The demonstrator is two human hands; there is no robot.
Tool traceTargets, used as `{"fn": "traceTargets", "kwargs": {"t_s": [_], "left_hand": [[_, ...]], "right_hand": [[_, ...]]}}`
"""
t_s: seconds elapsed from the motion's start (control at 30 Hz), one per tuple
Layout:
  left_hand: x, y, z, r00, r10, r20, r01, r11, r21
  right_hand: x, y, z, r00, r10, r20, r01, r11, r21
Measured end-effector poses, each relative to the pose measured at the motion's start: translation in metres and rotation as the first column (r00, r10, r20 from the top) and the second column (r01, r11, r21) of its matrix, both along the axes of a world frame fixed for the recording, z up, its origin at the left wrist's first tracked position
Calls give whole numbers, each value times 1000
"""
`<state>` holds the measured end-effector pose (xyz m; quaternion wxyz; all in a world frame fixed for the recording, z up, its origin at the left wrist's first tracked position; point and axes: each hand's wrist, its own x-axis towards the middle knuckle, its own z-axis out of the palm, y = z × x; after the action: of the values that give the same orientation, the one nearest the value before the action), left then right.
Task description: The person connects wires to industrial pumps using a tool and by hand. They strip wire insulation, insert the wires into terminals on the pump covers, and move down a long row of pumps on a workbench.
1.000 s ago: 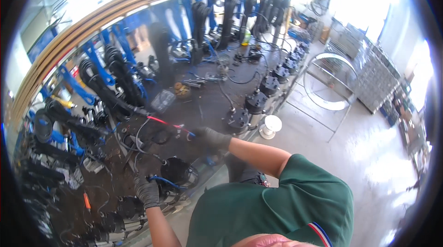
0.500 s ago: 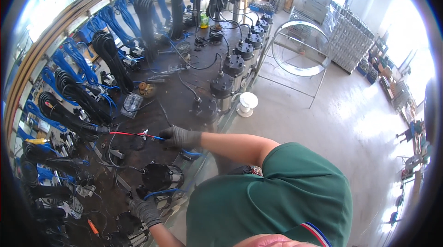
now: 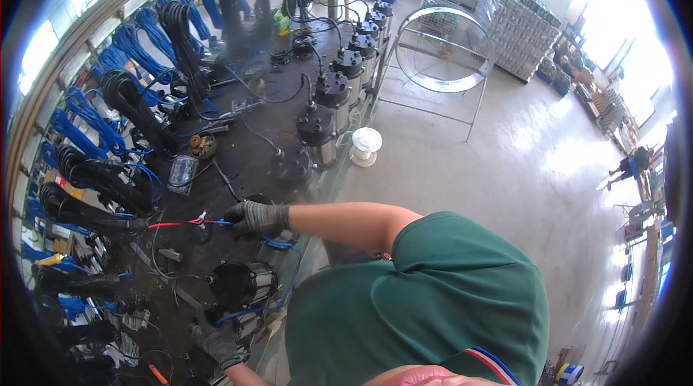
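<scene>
My right hand (image 3: 258, 218), in a dark grey glove, is closed on a thin blue wire (image 3: 225, 223). A small whitish piece (image 3: 202, 220) sits where the blue meets a red wire (image 3: 172, 224). That red wire runs out of the end of a black cable coil (image 3: 86, 211) lying to the left. Lower down, my gloved left hand (image 3: 215, 341) has its fingers stretched out beside a second motor, partly hidden by it. Just above it lies a black-capped cylindrical motor (image 3: 245, 281) with a blue wire (image 3: 253, 310) across its near side.
Cylindrical motors (image 3: 333, 90) line the bench edge. Blue (image 3: 148, 47) and black cable bundles hang along the far side. A clear plastic-wrapped packet (image 3: 182, 173) lies on the dark bench. A white spool (image 3: 366, 146) and a wire-reel stand (image 3: 440, 54) are to the right. An orange-handled tool (image 3: 158, 374) lies low left.
The whole view has shifted, so most things sit further left. My right hand keeps its grip on the blue wire. My left hand appears slightly lower and further from the black-capped motor.
</scene>
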<state>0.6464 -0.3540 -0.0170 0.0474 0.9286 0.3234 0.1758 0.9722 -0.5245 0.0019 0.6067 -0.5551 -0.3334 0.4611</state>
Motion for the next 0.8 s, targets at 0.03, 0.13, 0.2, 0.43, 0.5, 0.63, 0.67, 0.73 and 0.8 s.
{"fn": "traceTargets", "kwargs": {"t_s": [0.03,0.13,0.2,0.43,0.5,0.63,0.67,0.73,0.8], "left_hand": [[4,-7,6,993,94,-76,-93,995,22],[9,-4,3,966,203,-161,-201,979,27],[13,0,0,961,217,-173,-220,975,3],[20,-6,4,965,234,-118,-244,966,-84],[16,-7,5,963,238,-129,-255,957,-142],[10,-8,-10,970,240,-32,-242,969,-49],[10,-9,-12,974,226,-12,-226,974,-21],[7,-7,-22,976,219,7,-218,973,80],[6,-7,-20,979,202,19,-202,963,177]], "right_hand": [[0,-1,1,1000,-13,-3,13,1000,-4],[0,0,4,998,-31,45,32,999,-23],[2,-2,6,998,2,69,0,1000,-27],[3,2,10,996,39,82,-32,996,-79],[2,3,6,999,-40,2,40,999,-21],[2,4,0,999,-1,-34,1,1000,25],[3,5,-4,999,26,-25,-25,999,29],[1,7,-11,999,-33,-43,34,999,12],[2,6,-15,1000,-15,-18,15,1000,7]]}}
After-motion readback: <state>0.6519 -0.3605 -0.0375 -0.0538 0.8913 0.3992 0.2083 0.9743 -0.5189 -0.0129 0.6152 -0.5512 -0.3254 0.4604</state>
